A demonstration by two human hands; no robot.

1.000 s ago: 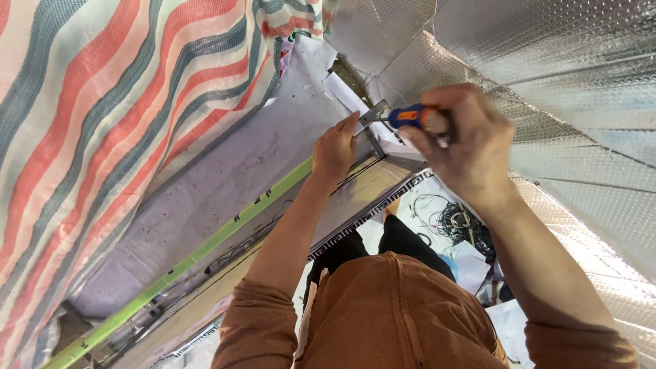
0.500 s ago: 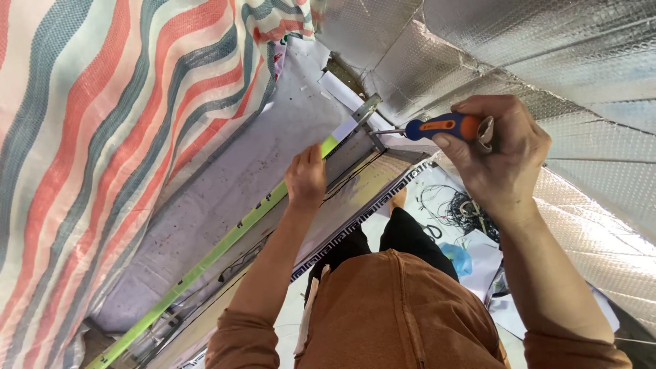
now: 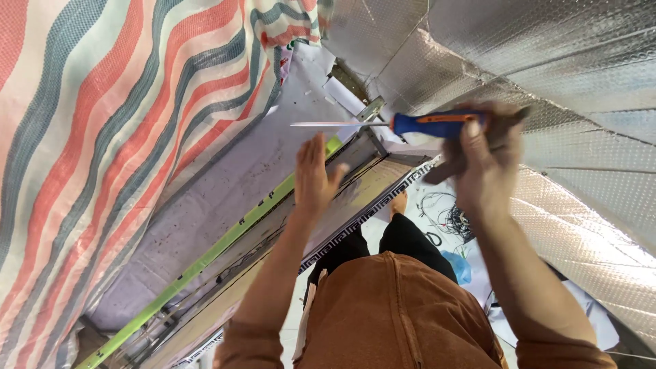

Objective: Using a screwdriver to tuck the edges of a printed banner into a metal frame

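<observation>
Gripping a screwdriver (image 3: 410, 125) by its blue and orange handle, the right hand (image 3: 486, 162) is clenched around the handle's rear end, fingers wrapped over it, thumb along the near side. Screwdriver lies roughly level; its long metal shaft points leftward, tip ending in open air above the left hand (image 3: 314, 176). Left hand is released and holds nothing: palm flat, fingers straight and together, thumb spread, raised just below the shaft and not touching it. Whether the fingertips touch the surface behind them cannot be told. Shaft passes just in front of a small metal bracket (image 3: 369, 111); contact between the two cannot be told. Behind the hands, a long framed panel (image 3: 355, 191) with a patterned black and white edge runs diagonally, with a bright green strip (image 3: 225, 239) along its left side. Left of that, a striped tarpaulin (image 3: 102, 150) in red, grey-blue and white. Right and upper areas are covered by silver foil insulation (image 3: 547, 61). Low centre: the person's orange-brown shirt (image 3: 396, 314), dark trousers, and a tangle of wires (image 3: 447, 215) on the floor near one bare foot.
</observation>
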